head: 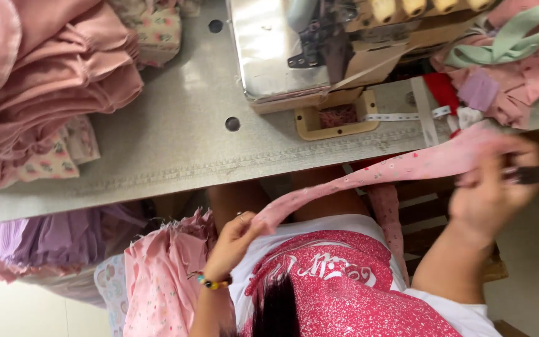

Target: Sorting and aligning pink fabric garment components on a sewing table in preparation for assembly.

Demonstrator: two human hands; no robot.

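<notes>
Head view: a pink printed strip [369, 178] is stretched taut, gripped by left hand [235, 240] and blurred right hand [491, 187]; feeding to the sewing machine [294, 47] seems due next, needing an aligned end.

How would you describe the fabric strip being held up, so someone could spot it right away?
Start at the grey sewing table with the metal sewing machine. Just off its near edge, the left hand and right hand stretch a narrow pink printed strip between them. Unlike the stacked pink fabric, it hangs taut in the air.
</notes>
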